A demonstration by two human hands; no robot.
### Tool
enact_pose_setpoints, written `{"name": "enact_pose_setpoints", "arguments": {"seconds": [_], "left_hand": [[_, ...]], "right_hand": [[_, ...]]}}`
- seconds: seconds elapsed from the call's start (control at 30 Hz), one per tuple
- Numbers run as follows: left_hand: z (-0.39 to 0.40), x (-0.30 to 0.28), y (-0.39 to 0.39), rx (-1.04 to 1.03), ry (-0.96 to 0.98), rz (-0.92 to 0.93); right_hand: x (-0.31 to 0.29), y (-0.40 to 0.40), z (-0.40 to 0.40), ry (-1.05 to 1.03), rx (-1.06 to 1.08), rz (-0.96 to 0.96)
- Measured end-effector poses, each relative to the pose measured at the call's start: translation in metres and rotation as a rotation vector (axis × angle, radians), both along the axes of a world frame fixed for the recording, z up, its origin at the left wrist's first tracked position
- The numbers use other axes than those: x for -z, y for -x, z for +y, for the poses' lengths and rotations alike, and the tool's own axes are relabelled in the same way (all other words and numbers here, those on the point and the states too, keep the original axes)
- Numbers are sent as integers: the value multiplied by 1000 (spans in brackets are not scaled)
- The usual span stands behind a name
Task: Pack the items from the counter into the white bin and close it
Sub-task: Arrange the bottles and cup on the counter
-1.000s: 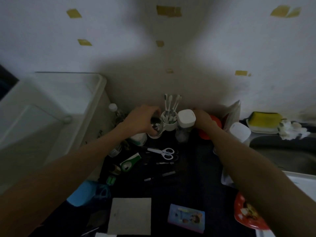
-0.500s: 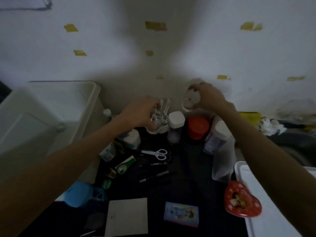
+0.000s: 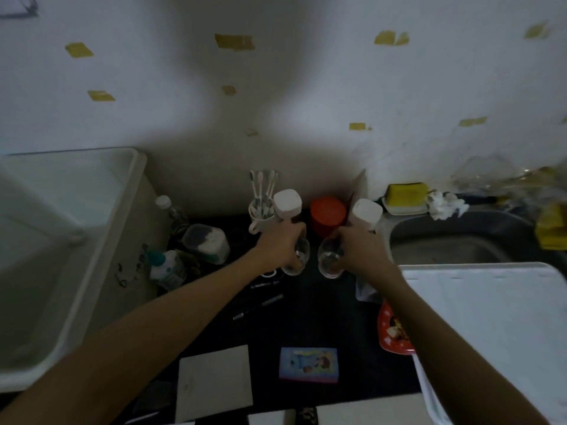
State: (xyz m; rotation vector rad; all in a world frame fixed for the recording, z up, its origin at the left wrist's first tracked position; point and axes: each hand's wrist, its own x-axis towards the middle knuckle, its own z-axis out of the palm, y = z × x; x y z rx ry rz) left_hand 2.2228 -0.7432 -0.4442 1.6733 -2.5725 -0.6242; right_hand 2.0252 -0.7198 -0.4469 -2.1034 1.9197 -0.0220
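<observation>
Clear glasses, one (image 3: 296,256) gripped by left hand (image 3: 277,245), one (image 3: 329,260) by right hand (image 3: 357,248), right of white bin (image 3: 101,240). Likely fragile, slippery; best held around walls.

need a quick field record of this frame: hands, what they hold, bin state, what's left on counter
left_hand: left hand grips a clear glass
right_hand: right hand grips a second clear glass
bin: white bin at left, open
bin_lid: white lid lying at right
on_counter: toothbrush cup, red-lidded jar, scissors mostly hidden
</observation>
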Motion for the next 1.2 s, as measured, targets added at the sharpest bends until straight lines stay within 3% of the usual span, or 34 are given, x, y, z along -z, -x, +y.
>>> {"name": "enact_pose_setpoints", "arguments": {"seconds": [0.23, 0.57, 0.73, 0.83, 0.93, 1.0, 1.13, 1.2], "left_hand": [[-2, 54, 38, -69, 16, -59], [8, 84, 48, -96, -35, -12], [10, 72, 47, -69, -77, -170], [6, 31, 38, -69, 88, -81], [-6, -15, 24, -171, 483, -3], [-22, -33, 12, -219, 612, -67], [-51, -22, -8, -259, 215, 65], [-57, -8, -11, -262, 145, 141]], "right_hand": [[49, 3, 12, -58, 126, -63], [64, 3, 23, -76, 154, -70], [49, 4, 20, -100, 130, -87], [17, 10, 11, 172, 142, -186], [-17, 25, -7, 507, 178, -122], [-26, 37, -21, 502, 220, -27], [-15, 46, -36, 207, 236, -125], [-9, 45, -36, 198, 221, -195]]}}
